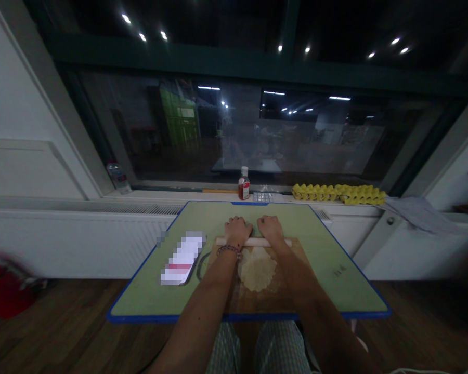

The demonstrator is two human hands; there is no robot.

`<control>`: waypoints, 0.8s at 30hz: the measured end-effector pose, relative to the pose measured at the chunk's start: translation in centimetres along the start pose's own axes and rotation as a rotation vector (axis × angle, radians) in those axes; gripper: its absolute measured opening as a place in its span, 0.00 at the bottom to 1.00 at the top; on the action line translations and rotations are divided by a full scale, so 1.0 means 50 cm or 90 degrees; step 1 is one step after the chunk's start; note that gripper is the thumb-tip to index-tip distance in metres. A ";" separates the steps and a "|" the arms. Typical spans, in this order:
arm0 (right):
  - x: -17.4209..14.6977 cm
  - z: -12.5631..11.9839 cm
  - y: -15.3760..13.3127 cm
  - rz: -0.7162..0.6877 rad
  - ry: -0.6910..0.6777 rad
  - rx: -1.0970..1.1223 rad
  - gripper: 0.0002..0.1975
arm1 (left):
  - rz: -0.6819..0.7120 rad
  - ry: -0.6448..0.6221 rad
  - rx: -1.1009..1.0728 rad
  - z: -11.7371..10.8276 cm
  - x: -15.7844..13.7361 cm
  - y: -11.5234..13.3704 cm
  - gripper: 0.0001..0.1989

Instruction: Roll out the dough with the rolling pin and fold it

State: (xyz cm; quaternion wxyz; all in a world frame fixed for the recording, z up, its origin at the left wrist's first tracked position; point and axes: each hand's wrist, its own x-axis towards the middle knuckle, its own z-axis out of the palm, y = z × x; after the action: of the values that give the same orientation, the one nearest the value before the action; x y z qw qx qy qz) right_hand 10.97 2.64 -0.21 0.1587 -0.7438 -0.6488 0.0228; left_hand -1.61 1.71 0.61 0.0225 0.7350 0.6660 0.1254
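Note:
Flattened dough (258, 271), pale and uneven at its rim, lies on a wooden board (296, 304). Across the far part of the board runs a light rolling pin (254, 242), close to the dough's far edge. My left hand (237, 230), with a beaded bracelet at the wrist, presses down over the pin's left half, its fingers bent past the far side. Over the right half lies my right hand (270, 228), fingers curled in. Between the hands the middle of the pin shows. My palms hide the rest of it.
The board lies on a green folding table (327, 249) with a blue edge. Left of it are a lit phone (182, 258) and a dark ring-shaped thing (203, 266). On the sill stand a red-liquid bottle (244, 184), a clear bottle (118, 177) and a yellow braided strip (337, 194).

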 end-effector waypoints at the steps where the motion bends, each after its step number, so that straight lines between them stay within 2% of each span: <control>1: 0.001 0.000 0.000 -0.006 0.001 -0.002 0.20 | 0.000 0.000 0.000 0.000 0.000 0.000 0.21; 17: 0.006 0.001 0.000 -0.013 -0.008 -0.012 0.20 | 0.000 0.008 -0.004 0.006 0.010 -0.001 0.19; 24: 0.008 0.003 0.002 -0.050 0.002 -0.041 0.20 | -0.002 0.004 -0.006 0.012 0.019 -0.001 0.20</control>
State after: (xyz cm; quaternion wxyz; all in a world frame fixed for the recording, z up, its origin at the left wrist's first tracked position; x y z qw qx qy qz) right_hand 11.08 3.05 -0.29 0.1363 -0.7225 -0.6778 -0.0052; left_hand -1.47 2.73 0.15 0.0243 0.7337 0.6664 0.1306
